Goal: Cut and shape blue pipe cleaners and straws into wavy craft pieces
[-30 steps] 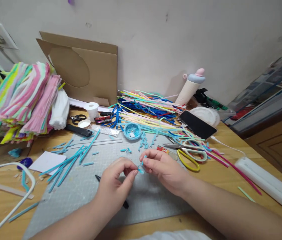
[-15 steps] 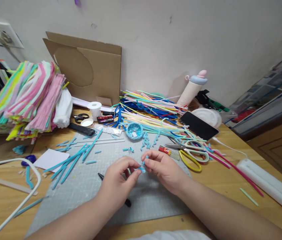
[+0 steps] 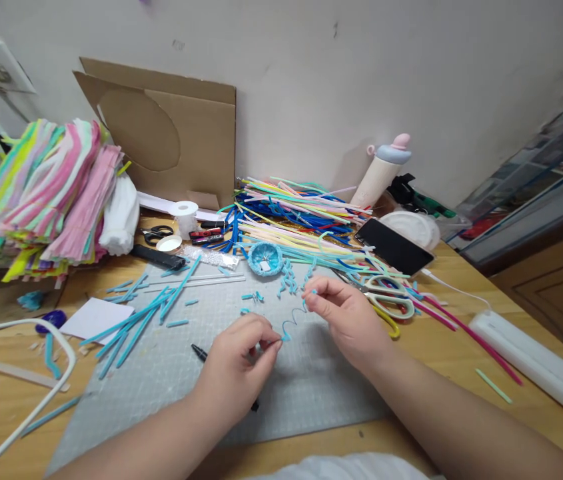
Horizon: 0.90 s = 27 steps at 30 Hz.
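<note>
A thin, curly blue pipe cleaner (image 3: 288,323) stretches in loose waves between my hands, above the grey cutting mat (image 3: 321,393). My left hand (image 3: 246,357) is closed, pinching its lower left end between thumb and fingertips. The upper right end sits in the pinch of my right hand (image 3: 344,317), also closed. Just beyond lie a round blue fuzzy bowl shape (image 3: 265,259) and several coiled blue pieces (image 3: 288,279). Partly under my left hand is a black pen (image 3: 199,352). Scissors with pale handles (image 3: 388,288) lie behind my right hand.
Cut blue stems (image 3: 134,327) cover the mat's left side. Bundles of coloured pipe cleaners (image 3: 51,193) stand at the left, and loose ones (image 3: 301,207) lie at the back. A phone (image 3: 394,247), a bottle (image 3: 378,177) and a white power strip (image 3: 536,367) are at the right.
My right hand has moved up and to the right, away from my left hand. The blue pipe cleaner between them is drawn out into a longer, looser coil.
</note>
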Each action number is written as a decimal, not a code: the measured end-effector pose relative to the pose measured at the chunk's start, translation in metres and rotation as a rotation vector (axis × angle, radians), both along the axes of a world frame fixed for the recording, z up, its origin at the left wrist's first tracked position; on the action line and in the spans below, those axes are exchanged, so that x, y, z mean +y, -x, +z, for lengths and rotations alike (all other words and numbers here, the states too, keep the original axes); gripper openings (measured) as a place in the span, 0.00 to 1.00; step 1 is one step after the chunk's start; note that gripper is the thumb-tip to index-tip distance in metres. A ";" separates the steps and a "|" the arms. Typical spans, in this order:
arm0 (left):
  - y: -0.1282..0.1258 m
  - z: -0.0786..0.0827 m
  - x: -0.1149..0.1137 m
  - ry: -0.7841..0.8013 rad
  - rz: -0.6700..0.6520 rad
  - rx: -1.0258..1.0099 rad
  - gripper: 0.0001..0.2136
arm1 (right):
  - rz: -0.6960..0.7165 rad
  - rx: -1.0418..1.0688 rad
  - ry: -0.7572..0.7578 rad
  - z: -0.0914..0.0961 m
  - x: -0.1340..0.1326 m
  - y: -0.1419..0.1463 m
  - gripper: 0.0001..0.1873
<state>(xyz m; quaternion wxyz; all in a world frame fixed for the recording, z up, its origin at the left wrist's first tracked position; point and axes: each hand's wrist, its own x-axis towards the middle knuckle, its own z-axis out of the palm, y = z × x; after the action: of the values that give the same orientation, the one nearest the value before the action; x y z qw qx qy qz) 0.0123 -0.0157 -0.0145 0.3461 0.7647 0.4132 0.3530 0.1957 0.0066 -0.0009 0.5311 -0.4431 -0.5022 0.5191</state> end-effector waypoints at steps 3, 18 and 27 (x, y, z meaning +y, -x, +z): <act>0.000 -0.001 -0.001 -0.023 -0.019 0.019 0.06 | -0.037 0.008 -0.030 0.003 0.002 -0.005 0.10; 0.002 -0.002 -0.007 -0.160 -0.108 0.175 0.05 | 0.099 0.034 0.110 0.012 0.002 -0.010 0.09; 0.020 0.008 0.014 -0.082 0.126 0.254 0.04 | 0.449 -0.069 0.421 -0.008 0.007 -0.008 0.10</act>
<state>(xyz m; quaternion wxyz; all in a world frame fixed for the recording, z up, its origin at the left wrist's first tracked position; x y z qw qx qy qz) -0.0078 -0.0017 -0.0068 0.2366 0.7892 0.4863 0.2909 0.2039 0.0135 -0.0086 0.2824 -0.4387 -0.4866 0.7007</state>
